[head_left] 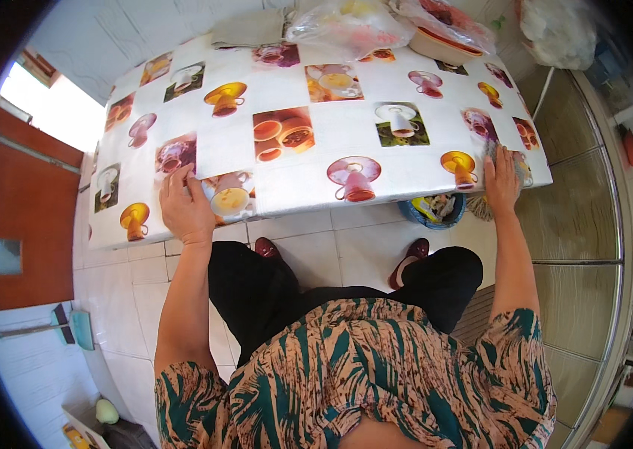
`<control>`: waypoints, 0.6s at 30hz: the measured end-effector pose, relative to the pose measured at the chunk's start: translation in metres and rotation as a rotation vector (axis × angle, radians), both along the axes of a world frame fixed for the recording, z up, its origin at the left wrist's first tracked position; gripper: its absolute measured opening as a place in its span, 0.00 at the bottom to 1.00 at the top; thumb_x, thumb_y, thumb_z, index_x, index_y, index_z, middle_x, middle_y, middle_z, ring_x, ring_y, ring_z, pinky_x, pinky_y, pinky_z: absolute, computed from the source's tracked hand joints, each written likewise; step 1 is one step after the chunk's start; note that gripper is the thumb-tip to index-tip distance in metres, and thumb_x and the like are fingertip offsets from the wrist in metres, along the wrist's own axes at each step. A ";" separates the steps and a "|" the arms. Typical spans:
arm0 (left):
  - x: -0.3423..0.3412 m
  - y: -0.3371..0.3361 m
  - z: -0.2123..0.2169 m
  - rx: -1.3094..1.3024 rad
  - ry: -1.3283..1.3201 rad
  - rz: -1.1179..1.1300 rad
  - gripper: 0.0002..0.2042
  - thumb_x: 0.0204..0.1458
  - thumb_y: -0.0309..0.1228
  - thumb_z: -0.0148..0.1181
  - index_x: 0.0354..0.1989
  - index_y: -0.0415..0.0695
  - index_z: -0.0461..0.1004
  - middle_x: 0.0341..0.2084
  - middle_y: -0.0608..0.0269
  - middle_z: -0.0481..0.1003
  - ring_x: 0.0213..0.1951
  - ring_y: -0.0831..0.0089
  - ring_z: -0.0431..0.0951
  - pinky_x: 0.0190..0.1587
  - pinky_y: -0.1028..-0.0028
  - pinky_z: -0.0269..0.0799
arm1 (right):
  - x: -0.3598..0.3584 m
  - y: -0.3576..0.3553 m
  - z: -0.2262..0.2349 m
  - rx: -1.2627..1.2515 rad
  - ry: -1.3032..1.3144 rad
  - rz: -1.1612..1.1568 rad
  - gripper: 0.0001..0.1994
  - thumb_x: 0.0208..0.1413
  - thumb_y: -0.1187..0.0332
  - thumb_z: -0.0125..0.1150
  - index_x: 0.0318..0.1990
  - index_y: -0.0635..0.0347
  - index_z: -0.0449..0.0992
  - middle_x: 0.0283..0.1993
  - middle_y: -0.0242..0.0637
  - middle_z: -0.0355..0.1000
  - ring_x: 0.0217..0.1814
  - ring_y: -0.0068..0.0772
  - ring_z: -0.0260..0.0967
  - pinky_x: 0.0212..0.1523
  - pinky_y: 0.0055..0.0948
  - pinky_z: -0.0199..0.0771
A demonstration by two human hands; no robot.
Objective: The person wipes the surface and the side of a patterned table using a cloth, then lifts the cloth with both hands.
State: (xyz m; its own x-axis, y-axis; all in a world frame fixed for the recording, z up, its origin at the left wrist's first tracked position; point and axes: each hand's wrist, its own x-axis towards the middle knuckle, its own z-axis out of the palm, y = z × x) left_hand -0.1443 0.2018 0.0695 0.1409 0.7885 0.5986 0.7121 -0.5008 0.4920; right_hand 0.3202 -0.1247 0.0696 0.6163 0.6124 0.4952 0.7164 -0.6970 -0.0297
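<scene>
A table covered with a white tablecloth (286,176) printed with coloured cups and saucers stands in front of me. My left hand (185,206) rests on the cloth at the near left edge, its fingers slightly bent and the thumb apart. Towards the right end of the same edge, my right hand (502,179) lies with its fingers stretched over the top. Neither hand shows a separate object in it. The underside of the table edge is hidden from view.
Along the far edge are a folded grey cloth (251,28), a clear plastic bag (350,30) and a bowl (444,46) under plastic. A blue bin (434,217) with rubbish stands below the table. Cabinets (571,299) line the right; a brown door (25,202) is left.
</scene>
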 end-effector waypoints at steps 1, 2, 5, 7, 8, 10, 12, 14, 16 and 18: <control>-0.001 0.000 0.001 -0.009 -0.013 0.000 0.07 0.55 0.30 0.54 0.39 0.47 0.78 0.38 0.61 0.77 0.43 0.59 0.75 0.45 0.63 0.70 | -0.001 0.014 0.003 -0.025 0.007 -0.078 0.28 0.61 0.53 0.52 0.62 0.64 0.66 0.65 0.51 0.63 0.68 0.50 0.59 0.67 0.44 0.57; -0.003 0.002 0.000 0.002 -0.017 0.006 0.07 0.55 0.29 0.55 0.39 0.47 0.78 0.38 0.61 0.77 0.43 0.59 0.75 0.45 0.64 0.70 | -0.004 0.027 0.005 -0.049 0.013 -0.158 0.28 0.61 0.53 0.51 0.62 0.64 0.66 0.65 0.51 0.63 0.68 0.49 0.59 0.67 0.44 0.57; -0.006 0.000 -0.002 0.044 -0.010 0.010 0.07 0.54 0.27 0.55 0.39 0.47 0.78 0.38 0.60 0.77 0.43 0.58 0.75 0.45 0.64 0.70 | -0.084 0.108 0.008 -0.066 0.067 0.205 0.29 0.59 0.53 0.54 0.62 0.64 0.66 0.65 0.49 0.62 0.69 0.46 0.58 0.68 0.44 0.55; -0.002 0.001 -0.003 0.083 -0.019 -0.005 0.07 0.54 0.26 0.55 0.40 0.45 0.77 0.38 0.58 0.77 0.43 0.57 0.75 0.46 0.63 0.70 | -0.160 0.159 -0.001 0.002 0.101 0.423 0.31 0.57 0.54 0.56 0.64 0.64 0.63 0.70 0.47 0.56 0.73 0.47 0.50 0.71 0.44 0.49; -0.003 0.004 -0.005 0.098 -0.031 -0.010 0.07 0.54 0.26 0.55 0.40 0.45 0.77 0.38 0.57 0.77 0.43 0.57 0.75 0.46 0.63 0.70 | -0.202 0.186 0.017 -0.111 0.354 0.522 0.32 0.57 0.54 0.56 0.65 0.63 0.61 0.70 0.48 0.55 0.74 0.46 0.48 0.72 0.43 0.45; -0.004 0.006 -0.007 0.115 -0.021 -0.018 0.08 0.54 0.25 0.54 0.40 0.44 0.77 0.39 0.56 0.77 0.43 0.56 0.75 0.45 0.63 0.70 | -0.271 0.209 0.027 -0.104 0.552 0.873 0.33 0.54 0.55 0.59 0.64 0.63 0.61 0.70 0.49 0.55 0.75 0.44 0.46 0.72 0.42 0.43; -0.006 0.005 -0.004 0.119 -0.025 -0.025 0.08 0.54 0.25 0.53 0.40 0.43 0.77 0.39 0.56 0.77 0.43 0.56 0.75 0.45 0.63 0.70 | -0.319 0.223 0.005 -0.060 0.432 1.110 0.36 0.54 0.52 0.60 0.66 0.62 0.58 0.70 0.46 0.53 0.75 0.42 0.46 0.73 0.42 0.43; -0.002 0.008 -0.006 0.127 -0.019 -0.029 0.08 0.55 0.25 0.52 0.40 0.42 0.76 0.39 0.56 0.77 0.43 0.56 0.75 0.45 0.63 0.70 | -0.312 0.224 -0.001 -0.011 0.336 1.119 0.33 0.57 0.53 0.56 0.66 0.61 0.59 0.70 0.42 0.54 0.74 0.39 0.47 0.72 0.41 0.45; -0.011 0.009 -0.009 0.082 0.012 -0.013 0.08 0.55 0.26 0.52 0.39 0.42 0.76 0.39 0.56 0.77 0.43 0.56 0.75 0.45 0.62 0.70 | -0.273 0.226 0.015 -0.122 0.362 1.066 0.29 0.57 0.56 0.54 0.64 0.58 0.63 0.69 0.40 0.57 0.73 0.39 0.50 0.70 0.41 0.49; -0.008 0.005 -0.003 0.072 0.024 -0.006 0.07 0.55 0.26 0.52 0.38 0.42 0.76 0.38 0.56 0.77 0.42 0.56 0.75 0.45 0.62 0.70 | -0.201 0.219 0.010 -0.094 0.157 0.776 0.25 0.54 0.61 0.56 0.60 0.55 0.68 0.66 0.38 0.62 0.70 0.40 0.56 0.67 0.42 0.53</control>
State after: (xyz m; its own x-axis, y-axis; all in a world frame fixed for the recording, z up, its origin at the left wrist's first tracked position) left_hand -0.1524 0.2071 0.0663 0.1605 0.7427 0.6501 0.7199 -0.5386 0.4377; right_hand 0.1189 0.0939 0.0798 0.0553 0.9300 0.3633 0.9906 -0.0057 -0.1364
